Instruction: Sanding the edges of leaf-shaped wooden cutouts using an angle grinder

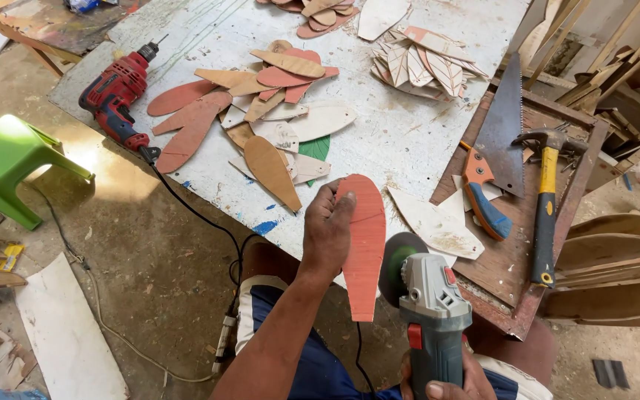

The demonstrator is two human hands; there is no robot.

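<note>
A workshop with a dusty concrete floor [150, 259] spreads below the camera, and a pale, paint-flecked bench [409, 133] slants across the upper half of the view. To its right sits a shallow wooden tray [516, 259] holding a handsaw [501, 133] and a yellow-handled claw hammer [546, 200]. A green plastic stool [5, 167] stands on the floor at the left. A red electric drill [116, 96] lies on the bench's left corner, its black cord trailing off the edge. Heaps of leaf-shaped wooden cutouts [261, 111] cover the bench, some red-brown, some bare wood, some whitish, with one green piece among them.

Nearer the camera, the left hand [327, 230] holds up a long red-orange leaf-shaped cutout [364, 244]. Its long axis runs almost straight up and down in the view, rounded tip at the top, squared end at the bottom. The thumb and fingers are closed on its upper left edge, so the piece hangs in the air in front of the bench's near edge, above the person's knees.

Just to the right of that cutout is a grey angle grinder [431, 311], gripped at the bottom of its body by the right hand [446, 385], only partly in view at the frame's lower edge, its fingers wrapped round the handle. The grinder's dark disc [398, 267] faces the cutout's right edge, beside it; whether they touch cannot be told.
</note>
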